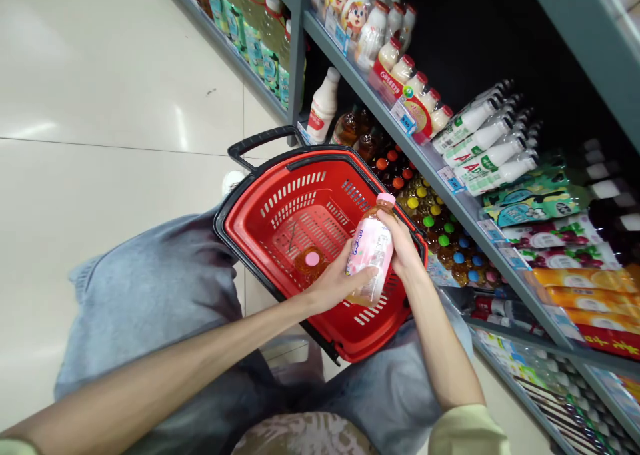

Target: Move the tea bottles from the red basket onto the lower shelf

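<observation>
Bottle, one, pink-capped, pink-and-white label [371, 250]: held in both hands over the right part of the basket, tilted, its cap directed away from the body. Its lower side is gripped by the left hand [331, 278], the thumb laid across the label; its upper side is gripped by the right hand [400, 238]. The fingers of both hands are closed around it.

Basket, one, red, slotted walls [245, 223]: set between the spread knees, black-rimmed, its black handle [260, 142] folded outward at the far side.

Second bottle, one, pink-capped, amber [311, 262]: contained in the basket, near the left hand.

Shelf unit, grey [428, 148]: ranged along the right, its edge fitted with price tags [404, 117]. Small red-capped bottles [410, 88], packed in a row, and white bottles with green print [477, 142] are carried on it. Below are stocked a white bottle with a red label [323, 105] and rows of small bottles with coloured caps [443, 240].

Jeans, pale blue [150, 288]: worn. Floor, glossy tile [125, 88]: seen at left.
</observation>
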Demonstrator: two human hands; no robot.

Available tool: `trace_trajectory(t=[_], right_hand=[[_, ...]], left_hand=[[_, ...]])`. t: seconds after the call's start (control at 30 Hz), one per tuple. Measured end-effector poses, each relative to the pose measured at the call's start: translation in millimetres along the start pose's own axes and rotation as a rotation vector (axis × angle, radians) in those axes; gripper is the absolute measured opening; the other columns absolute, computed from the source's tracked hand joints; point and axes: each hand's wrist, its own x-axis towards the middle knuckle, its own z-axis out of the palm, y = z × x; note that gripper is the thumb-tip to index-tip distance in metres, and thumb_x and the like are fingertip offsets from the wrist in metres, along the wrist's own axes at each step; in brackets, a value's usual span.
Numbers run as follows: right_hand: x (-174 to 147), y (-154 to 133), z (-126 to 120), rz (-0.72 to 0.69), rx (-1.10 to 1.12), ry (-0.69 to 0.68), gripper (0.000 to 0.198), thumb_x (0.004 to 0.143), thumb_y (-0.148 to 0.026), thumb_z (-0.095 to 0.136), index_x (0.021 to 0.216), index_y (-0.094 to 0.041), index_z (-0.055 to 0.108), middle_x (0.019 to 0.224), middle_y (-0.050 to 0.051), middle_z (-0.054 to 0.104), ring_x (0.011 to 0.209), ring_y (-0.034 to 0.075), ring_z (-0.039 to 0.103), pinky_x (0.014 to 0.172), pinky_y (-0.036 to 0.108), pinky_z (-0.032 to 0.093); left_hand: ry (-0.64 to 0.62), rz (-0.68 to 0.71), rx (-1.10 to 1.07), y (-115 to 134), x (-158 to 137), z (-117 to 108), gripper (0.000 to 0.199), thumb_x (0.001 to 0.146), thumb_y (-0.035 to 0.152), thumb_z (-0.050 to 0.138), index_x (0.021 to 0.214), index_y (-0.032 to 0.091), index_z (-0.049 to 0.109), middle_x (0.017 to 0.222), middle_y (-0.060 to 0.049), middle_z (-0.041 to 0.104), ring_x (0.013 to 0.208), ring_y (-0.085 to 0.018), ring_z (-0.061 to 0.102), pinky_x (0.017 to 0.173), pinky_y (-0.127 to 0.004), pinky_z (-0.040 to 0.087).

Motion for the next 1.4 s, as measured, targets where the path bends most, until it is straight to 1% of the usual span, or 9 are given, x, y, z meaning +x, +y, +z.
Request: trace_trajectory(t=[0.13,0.2,0.33,0.5,0.73,0.93,1.03,1.23,1.4], right_hand=[[1.6,1.7,-5.1,0.071,0.198,0.055,0.051,0.063,-0.042,0.094,0.098,-0.016,0.069,0.096,0.006,0.073,0.088,0.024,0.072,0.074,0.030,0.060],[3.4,4.4,-8.9,0.099,0.270,0.081,0.047,0.060,-0.040,0.094,0.092,-0.016,0.068,0.095,0.008,0.074,0.091,0.027,0.073,0.075,0.033,0.062],[1.9,9.3,-14.1,0.097,0.293,0.120,0.044,0.059,-0.037,0.093,0.089,-0.014,0.071,0.097,0.011,0.075,0.092,0.028,0.074,0.075,0.035,0.063],[-2.5,6.7,-17.5,0.063,0.262,0.111,0.045,0.061,-0.036,0.092,0.095,-0.012,0.075,0.109,0.013,0.075,0.098,0.026,0.074,0.084,0.032,0.063],[5.9,6.3,-14.9,0.075,0.279,0.148,0.039,0.063,-0.032,0.087,0.096,-0.014,0.074,0.111,0.011,0.076,0.105,0.026,0.073,0.090,0.033,0.063],[-4.6,4.7,-15.8,0.020,0.138,0.231,0.038,0.060,-0.037,0.090,0.087,-0.015,0.073,0.095,0.009,0.074,0.084,0.024,0.070,0.076,0.033,0.061],[-12.0,-2.4,-21.9,-0.099,-0.044,0.276,0.039,0.062,-0.045,0.093,0.076,-0.017,0.069,0.080,0.006,0.069,0.072,0.021,0.063,0.064,0.031,0.053],[-14.6,-19.3,-42.7,-0.527,-0.679,0.235,0.039,0.086,-0.051,0.073,0.068,-0.018,0.064,0.063,0.000,0.054,0.061,0.015,0.045,0.060,0.029,0.034],[-20.6,-28.1,-54.9,-0.487,-1.081,0.103,0.047,0.099,-0.044,0.056,0.060,-0.020,0.050,0.055,0.000,0.043,0.056,0.015,0.035,0.061,0.032,0.025]], left_hand=[[0.073,0.031,0.690,4.8,0.6,-5.0,0.113,0.074,0.060,0.082,0.166,0.017,0.032,0.132,-0.019,0.057,0.126,-0.040,0.055,0.111,-0.056,0.045],[0.121,0.011,0.908,6.9,-0.4,-3.6,0.121,0.070,0.060,0.082,0.168,0.014,0.027,0.126,-0.020,0.055,0.119,-0.041,0.057,0.105,-0.057,0.047],[0.149,0.089,1.077,5.1,-1.7,-3.9,0.115,0.072,0.059,0.080,0.168,0.018,0.031,0.118,-0.016,0.055,0.105,-0.036,0.062,0.094,-0.051,0.053],[0.190,0.230,1.337,8.4,2.2,-12.8,0.112,0.071,0.055,0.081,0.166,0.018,0.037,0.116,-0.014,0.052,0.106,-0.035,0.057,0.094,-0.049,0.051],[0.236,0.344,1.359,9.5,7.6,-19.2,0.107,0.069,0.049,0.082,0.163,0.019,0.043,0.114,-0.013,0.048,0.106,-0.032,0.051,0.097,-0.048,0.050],[0.193,0.288,1.299,2.3,7.2,-18.5,0.113,0.067,0.052,0.083,0.165,0.016,0.040,0.116,-0.014,0.048,0.106,-0.033,0.052,0.100,-0.051,0.050],[0.159,0.263,1.254,6.8,5.2,-15.6,0.115,0.068,0.054,0.083,0.166,0.015,0.038,0.115,-0.013,0.048,0.103,-0.033,0.053,0.098,-0.051,0.051],[0.121,0.301,1.239,8.7,1.1,-15.9,0.114,0.068,0.051,0.084,0.166,0.020,0.037,0.115,-0.012,0.048,0.107,-0.032,0.053,0.099,-0.050,0.052],[0.078,0.312,1.233,0.9,-1.4,-21.4,0.111,0.068,0.048,0.084,0.165,0.019,0.038,0.110,-0.010,0.049,0.100,-0.029,0.057,0.095,-0.046,0.054]])
